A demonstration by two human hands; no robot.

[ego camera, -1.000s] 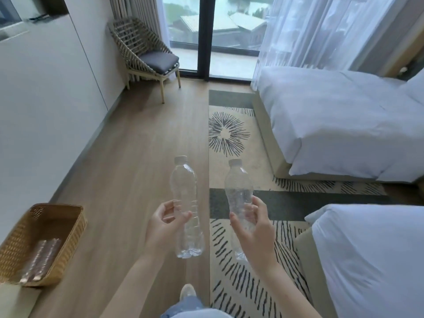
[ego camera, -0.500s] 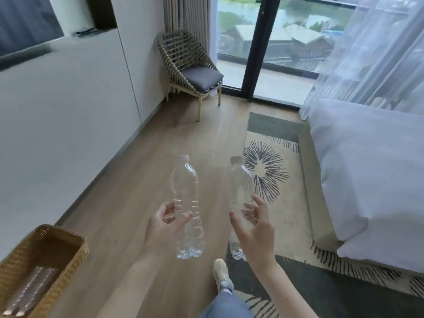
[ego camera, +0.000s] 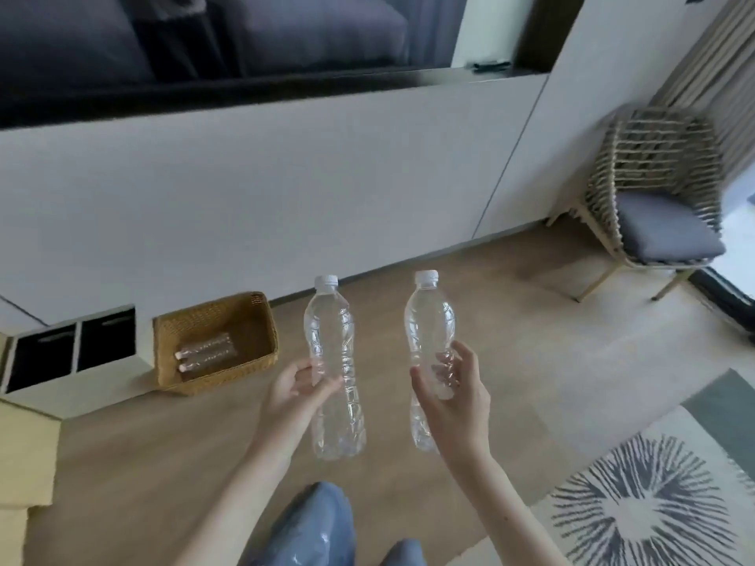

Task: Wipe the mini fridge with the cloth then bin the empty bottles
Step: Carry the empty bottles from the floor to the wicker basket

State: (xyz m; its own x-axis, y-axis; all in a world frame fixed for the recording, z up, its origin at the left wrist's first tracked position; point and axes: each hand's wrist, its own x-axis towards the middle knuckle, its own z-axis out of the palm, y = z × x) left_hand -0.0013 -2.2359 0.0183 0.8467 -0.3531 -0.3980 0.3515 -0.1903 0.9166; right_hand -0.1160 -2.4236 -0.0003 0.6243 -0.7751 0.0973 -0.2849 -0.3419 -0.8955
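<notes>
Holding two clear bottles upright over the wood floor (ego camera: 531, 328), we have one in each hand. Our left hand (ego camera: 300, 392) grips the left bottle (ego camera: 333, 341) at its waist, fingers (ego camera: 325, 386) curled round it. Our right hand (ego camera: 453, 398) grips the right bottle (ego camera: 429, 320) the same way, thumb in front and fingers (ego camera: 465, 355) wrapped behind, showing through the plastic. Both bottles have white caps, look empty and stand apart, not touching. A wicker basket (ego camera: 212, 324) sits on the floor against the white wall (ego camera: 286, 189), to the left beyond the left bottle, with two more bottles (ego camera: 204, 353) lying side by side in it. A woven chair (ego camera: 657, 222) with a grey cushion stands at the right, and a patterned rug (ego camera: 645, 512) lies at lower right. Our knee (ego camera: 314, 529) in blue shows at the bottom edge.
</notes>
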